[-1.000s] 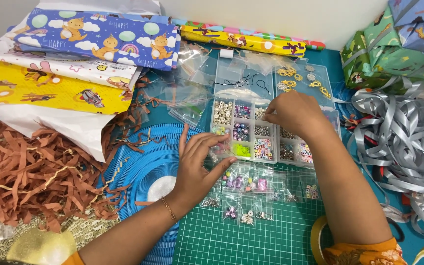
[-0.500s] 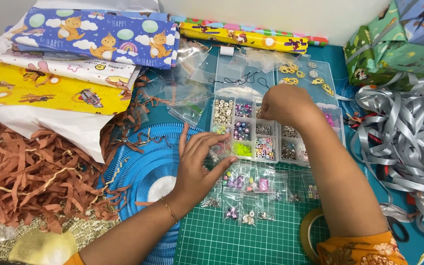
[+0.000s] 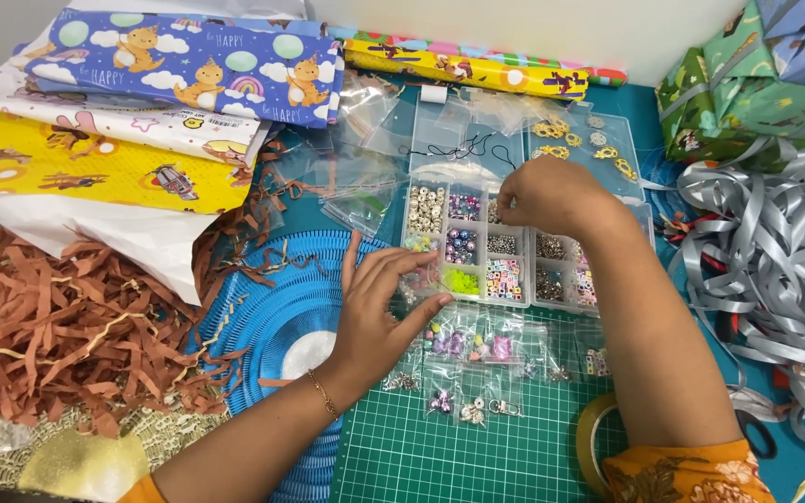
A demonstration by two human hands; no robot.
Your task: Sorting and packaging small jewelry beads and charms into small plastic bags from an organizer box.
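The compartmented bead box (image 3: 477, 244) is clear, glossy hard plastic; its beads look pearly, metallic silver and matt neon plastic. The small resealable bags (image 3: 463, 359) are thin, transparent, shiny film. The green gridded cutting mat (image 3: 458, 447) has a matt, smooth surface. The round blue placemat (image 3: 267, 307) is ribbed, woven-looking plastic. The brown shredded filler (image 3: 67, 335) is matt, crinkled paper. The silver curling ribbon (image 3: 766, 261) is glossy and smooth. The printed wrapping sheets (image 3: 95, 158) are smooth paper with a slight sheen.

The right hand (image 3: 552, 196) concealed its own fingertips and part of the bead organiser (image 3: 463, 247). Individual beads were too small to identify. The tape roll (image 3: 593, 447) was partly hidden by the forearm.
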